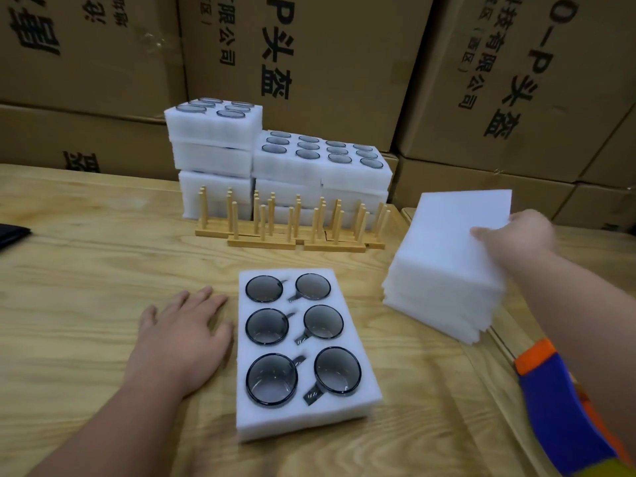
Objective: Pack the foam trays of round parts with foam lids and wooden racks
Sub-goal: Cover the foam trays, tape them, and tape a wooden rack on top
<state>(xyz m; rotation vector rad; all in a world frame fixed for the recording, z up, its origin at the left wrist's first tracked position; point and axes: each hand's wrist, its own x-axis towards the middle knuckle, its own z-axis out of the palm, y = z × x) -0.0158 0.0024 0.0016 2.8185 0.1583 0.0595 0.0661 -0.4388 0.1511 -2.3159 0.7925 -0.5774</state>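
A white foam tray [358, 339] lies on the wooden table in front of me, with several round dark glass parts [272, 379] set in its holes. My left hand [186, 332] rests flat on the table just left of the tray, fingers spread. To the right stands a stack of white foam lids [444, 277]. My right hand [516, 232] grips the right edge of the top foam lid [457, 218], which is tilted up off the stack. Several wooden racks [292, 232] with upright pegs stand behind the tray.
More filled foam trays [320, 160] are stacked at the back of the table, behind the racks. Brown cardboard boxes [344, 63] form a wall behind them. A dark flat object [12, 234] lies at the table's left edge.
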